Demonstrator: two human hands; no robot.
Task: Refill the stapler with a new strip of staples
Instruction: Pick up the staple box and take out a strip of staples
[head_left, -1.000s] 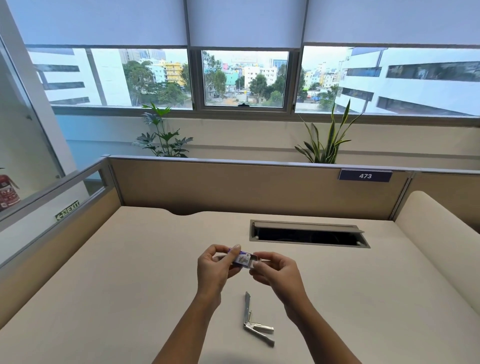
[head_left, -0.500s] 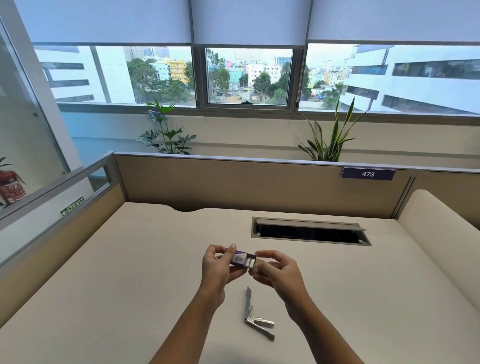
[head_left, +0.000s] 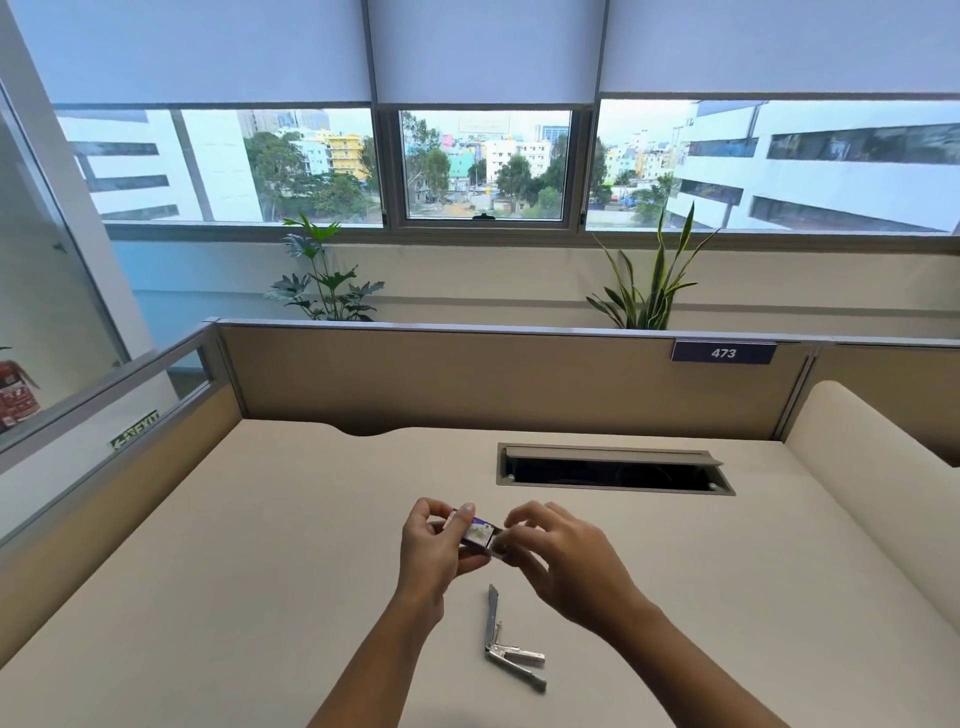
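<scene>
A small purple and white staple box is held above the desk between both hands. My left hand pinches its left end between thumb and fingers. My right hand has its fingertips at the box's right end, where the inner tray sticks out a little. No staple strip can be made out. A small metal stapler lies on the beige desk just below the hands, hinged wide open with its top arm pointing away from me.
A rectangular cable slot with a raised lid is cut into the desk behind the hands. Tan partition walls close off the back and left. A rounded cream divider stands along the right side.
The box stays between both hands. My right fingers have shifted at its right end and the tray shows slightly more. The stapler has not moved.
</scene>
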